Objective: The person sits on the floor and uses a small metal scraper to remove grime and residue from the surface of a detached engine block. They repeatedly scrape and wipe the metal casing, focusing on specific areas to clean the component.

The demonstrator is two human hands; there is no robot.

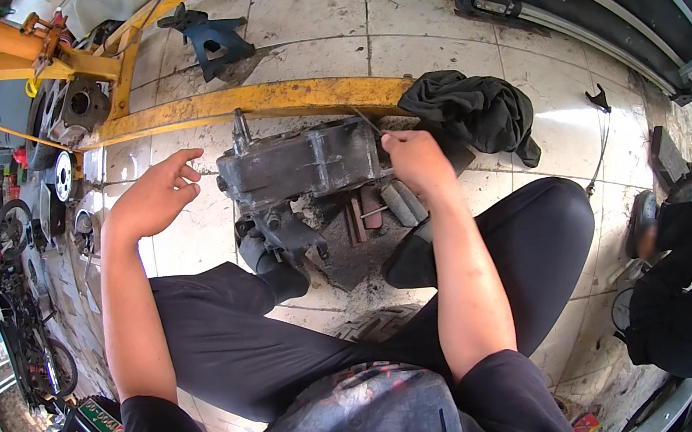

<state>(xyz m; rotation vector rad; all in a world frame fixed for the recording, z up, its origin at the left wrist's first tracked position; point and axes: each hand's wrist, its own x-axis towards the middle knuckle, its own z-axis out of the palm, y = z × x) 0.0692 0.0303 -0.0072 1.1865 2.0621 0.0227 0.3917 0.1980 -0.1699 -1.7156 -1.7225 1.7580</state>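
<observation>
A dark, dirty cast metal housing [300, 163] lies on the tiled floor between my feet, alongside a yellow steel beam. My right hand [417, 160] is at the housing's right end, its fingers closed on a thin dark rod [367, 119] that reaches over the top edge. To the left of the housing my left hand [157, 193] is raised with its fingers partly curled and apart, holding nothing. Reddish-brown blocks [363, 215] and grey cylindrical pieces [402, 203] lie on the sooty floor below the housing's right part. A black cloth [473, 111] lies just beyond my right hand.
The yellow steel frame [256, 97] crosses behind the housing. A blue metal stand [214, 42] is beyond it. Metal castings [79, 106] and motorcycles [18, 329] are at left. Another person [684, 290] sits at far right, near a dark block [667, 157].
</observation>
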